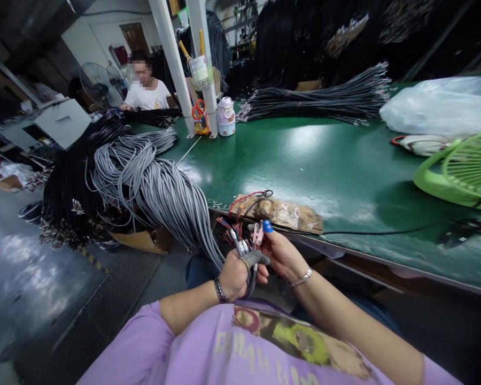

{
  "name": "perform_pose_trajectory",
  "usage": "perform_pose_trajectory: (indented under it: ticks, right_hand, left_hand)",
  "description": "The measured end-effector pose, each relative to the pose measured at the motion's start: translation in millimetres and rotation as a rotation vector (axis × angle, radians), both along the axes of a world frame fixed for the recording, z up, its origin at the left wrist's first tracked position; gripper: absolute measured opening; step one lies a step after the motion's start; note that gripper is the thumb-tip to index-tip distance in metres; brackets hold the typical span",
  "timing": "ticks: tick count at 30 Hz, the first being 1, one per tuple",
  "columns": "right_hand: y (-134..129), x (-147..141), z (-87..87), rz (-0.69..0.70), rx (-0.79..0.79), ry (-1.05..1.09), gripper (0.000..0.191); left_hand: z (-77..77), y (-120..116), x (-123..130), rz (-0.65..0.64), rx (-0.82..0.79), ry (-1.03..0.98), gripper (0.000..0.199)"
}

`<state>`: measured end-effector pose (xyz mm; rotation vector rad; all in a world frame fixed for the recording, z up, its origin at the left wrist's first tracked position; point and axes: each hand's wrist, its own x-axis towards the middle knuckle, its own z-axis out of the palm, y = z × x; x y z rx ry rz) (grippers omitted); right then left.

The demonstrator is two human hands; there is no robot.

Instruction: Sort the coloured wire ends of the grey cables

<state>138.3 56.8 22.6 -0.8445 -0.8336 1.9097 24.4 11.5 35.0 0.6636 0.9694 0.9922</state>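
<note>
My left hand [233,274] is closed around a bundle of grey cables [239,247], a grey cover on its thumb. Fanned out above that fist are the cables' thin coloured wire ends [229,231]. Close beside it, my right hand [280,254] pinches a small pale pink, clip-like piece [258,234] at the wires of one cable; its exact kind is too small to tell. A blue cover sits on a right fingertip. Just beyond both hands, a worn wooden block [291,214] lies at the table edge, with red and black leads on it.
A thick hank of grey cables [152,171] hangs over the green table's [304,155] left end, beside black cables [70,198]. Black cable bundles [312,104] lie at the back. A green fan [460,171] and plastic bag [441,104] stand right. Another person [148,91] sits far left.
</note>
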Motion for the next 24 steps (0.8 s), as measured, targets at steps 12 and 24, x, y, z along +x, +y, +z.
perform_pose_trajectory:
  ticks: [12, 24]
  right_hand:
    - [-2.5, 13.5, -17.4, -0.147, -0.197, 0.035, 0.041]
    - [-22.3, 41.3, -7.4, -0.022, 0.271, -0.536, 0.038]
  left_hand:
    - [-12.0, -7.2, -9.2, -0.037, -0.023, 0.018, 0.044]
    - [-26.8, -5.7, -13.5, -0.121, -0.025, 0.06, 0.051]
